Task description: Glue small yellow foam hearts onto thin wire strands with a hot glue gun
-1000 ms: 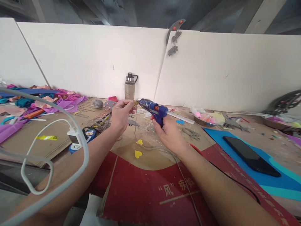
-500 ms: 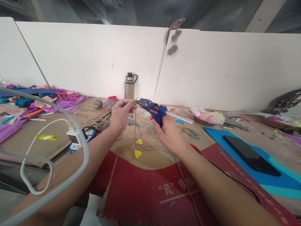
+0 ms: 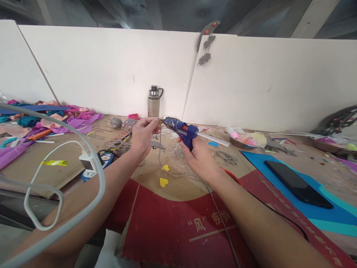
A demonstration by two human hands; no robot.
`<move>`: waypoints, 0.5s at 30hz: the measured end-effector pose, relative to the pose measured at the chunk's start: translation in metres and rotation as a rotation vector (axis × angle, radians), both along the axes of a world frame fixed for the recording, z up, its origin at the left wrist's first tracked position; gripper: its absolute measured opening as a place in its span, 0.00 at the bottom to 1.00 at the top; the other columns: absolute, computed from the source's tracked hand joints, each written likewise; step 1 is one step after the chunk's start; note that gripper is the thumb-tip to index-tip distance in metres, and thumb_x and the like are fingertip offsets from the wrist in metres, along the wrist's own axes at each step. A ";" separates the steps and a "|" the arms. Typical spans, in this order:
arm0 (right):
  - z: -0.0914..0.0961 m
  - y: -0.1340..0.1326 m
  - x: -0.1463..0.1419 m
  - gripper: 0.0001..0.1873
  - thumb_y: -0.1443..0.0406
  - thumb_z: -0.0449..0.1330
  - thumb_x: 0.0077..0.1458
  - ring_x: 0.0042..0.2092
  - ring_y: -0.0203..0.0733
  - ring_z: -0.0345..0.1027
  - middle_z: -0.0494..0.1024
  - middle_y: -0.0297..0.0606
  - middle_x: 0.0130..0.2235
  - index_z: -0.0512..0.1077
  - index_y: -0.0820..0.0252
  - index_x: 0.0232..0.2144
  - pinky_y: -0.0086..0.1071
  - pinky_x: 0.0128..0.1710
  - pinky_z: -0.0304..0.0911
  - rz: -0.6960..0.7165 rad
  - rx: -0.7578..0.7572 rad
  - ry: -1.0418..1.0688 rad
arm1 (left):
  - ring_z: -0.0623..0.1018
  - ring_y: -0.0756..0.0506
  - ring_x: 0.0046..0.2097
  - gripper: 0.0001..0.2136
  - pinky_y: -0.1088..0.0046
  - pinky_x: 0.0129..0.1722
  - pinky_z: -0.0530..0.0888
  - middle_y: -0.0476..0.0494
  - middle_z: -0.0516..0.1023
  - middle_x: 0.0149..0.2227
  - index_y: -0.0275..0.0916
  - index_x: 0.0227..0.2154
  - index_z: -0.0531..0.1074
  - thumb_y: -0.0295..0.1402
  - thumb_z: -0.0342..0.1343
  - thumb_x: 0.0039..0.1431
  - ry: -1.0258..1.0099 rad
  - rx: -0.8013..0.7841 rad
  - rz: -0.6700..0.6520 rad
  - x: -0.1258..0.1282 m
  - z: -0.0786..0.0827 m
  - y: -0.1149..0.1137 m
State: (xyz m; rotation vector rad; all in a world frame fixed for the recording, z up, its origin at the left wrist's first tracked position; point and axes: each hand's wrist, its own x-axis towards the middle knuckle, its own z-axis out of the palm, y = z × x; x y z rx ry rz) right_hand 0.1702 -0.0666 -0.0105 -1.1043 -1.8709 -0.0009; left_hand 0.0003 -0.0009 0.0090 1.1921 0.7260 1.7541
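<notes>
In my right hand (image 3: 199,154) is a blue hot glue gun (image 3: 178,127), gripped by its handle, with a clear glue stick (image 3: 213,139) sticking out of its back. Its nozzle points left and meets, or nearly meets, a small yellow piece (image 3: 160,121) pinched in my left hand (image 3: 143,136). Grey cord (image 3: 160,149) hangs from those fingertips and runs down across the cardboard towards me. Below the hands lie two yellow paper hearts (image 3: 163,182). The fingers partly hide the yellow piece, so its full shape cannot be made out.
A bottle (image 3: 153,102) stands against the white board. On the right, a black phone (image 3: 297,184) rests on blue sheets, near a bowl (image 3: 245,141) of colourful bits. Felt scraps (image 3: 75,119) are heaped at left. A white cable (image 3: 102,182) loops close before the camera.
</notes>
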 end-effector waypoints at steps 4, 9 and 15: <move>0.002 -0.002 -0.001 0.11 0.62 0.49 0.60 0.43 0.52 0.68 0.75 0.48 0.40 0.66 0.59 0.42 0.47 0.45 0.63 0.000 -0.010 -0.004 | 0.70 0.53 0.24 0.05 0.76 0.26 0.68 0.50 0.71 0.21 0.36 0.23 0.73 0.31 0.63 0.46 0.006 0.003 0.000 0.000 0.000 -0.001; 0.003 -0.001 0.000 0.09 0.63 0.51 0.58 0.39 0.47 0.69 0.75 0.43 0.38 0.67 0.58 0.39 0.43 0.43 0.63 0.029 -0.048 0.124 | 0.71 0.53 0.24 0.06 0.77 0.24 0.66 0.50 0.71 0.21 0.36 0.23 0.73 0.33 0.63 0.45 0.026 -0.008 -0.022 0.000 -0.003 0.002; -0.004 0.026 0.020 0.09 0.62 0.54 0.51 0.28 0.40 0.66 0.71 0.30 0.25 0.66 0.57 0.36 0.35 0.32 0.61 0.046 -0.368 0.533 | 0.60 0.56 0.20 0.05 0.78 0.19 0.57 0.53 0.66 0.19 0.37 0.22 0.73 0.31 0.63 0.45 0.117 0.004 -0.033 0.000 -0.009 0.008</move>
